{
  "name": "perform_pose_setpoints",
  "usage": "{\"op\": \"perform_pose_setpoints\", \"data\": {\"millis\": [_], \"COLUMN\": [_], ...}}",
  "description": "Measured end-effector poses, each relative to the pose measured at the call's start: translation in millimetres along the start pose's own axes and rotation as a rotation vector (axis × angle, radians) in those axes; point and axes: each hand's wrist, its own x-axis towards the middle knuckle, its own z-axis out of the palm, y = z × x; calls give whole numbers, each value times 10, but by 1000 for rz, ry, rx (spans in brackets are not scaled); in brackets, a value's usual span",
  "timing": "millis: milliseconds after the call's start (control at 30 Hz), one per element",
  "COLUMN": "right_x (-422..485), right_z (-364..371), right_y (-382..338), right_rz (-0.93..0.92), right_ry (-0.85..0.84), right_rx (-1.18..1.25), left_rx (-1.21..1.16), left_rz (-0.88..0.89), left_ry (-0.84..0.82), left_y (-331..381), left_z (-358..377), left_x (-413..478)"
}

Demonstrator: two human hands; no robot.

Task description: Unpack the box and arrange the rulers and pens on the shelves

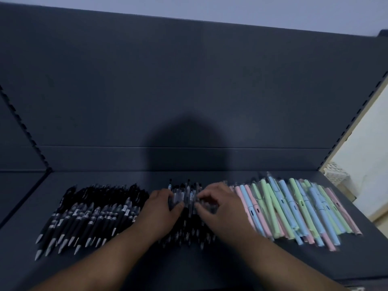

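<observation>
**Three groups of pens on one dark shelf**

Three groups of pens lie side by side on the dark shelf (210,261) in front of us, all pointing roughly toward us and away.

On our left sit the black pens (88,213) with silver tips, fanned out in a loose row with the tips toward the front edge. On our right lie the pastel pens (294,208) in pink, blue and green, each in a clear sleeve and overlapping its neighbours. Between the two lies the middle heap (186,229) of dark pens, blurred enough that we cannot make out their details.

Both our hands work on that middle heap. Our left hand (161,204) has its thumb and fingers curled round a small bundle of pens (184,196) from the left side, and our right hand (216,202) has its fingers bent and pinching the same bundle from the right — the two hands close together with the bundle between them. The heel of the right hand lies just beside the nearest pink pen.

Behind the pens rises the dark back panel (189,80), which carries a rounded shadow (184,143) at its middle. At the far right — past the shelf's slotted upright (354,116) — a pale wall (369,143) shows.
</observation>
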Motion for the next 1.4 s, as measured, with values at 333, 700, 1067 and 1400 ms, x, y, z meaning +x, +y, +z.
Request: {"op": "perform_pose_setpoints", "data": {"millis": [333, 700, 1067, 1400], "right_x": [-27, -26, -3, -80], "right_z": [-107, -145, -180, -1013], "right_y": [40, 103, 192, 710], "right_rz": [9, 141, 109, 208], "right_ry": [-511, -778, -730, -369], "right_rx": [-136, -213, -129, -430], "left_rx": [19, 76, 140, 41], "left_rz": [-2, 320, 197, 341], "left_ry": [-13, -229, -191, -69], "left_y": [27, -106, 5, 888], "left_z": [-14, 67, 64, 560], "left_x": [8, -227, -266, -181]}}
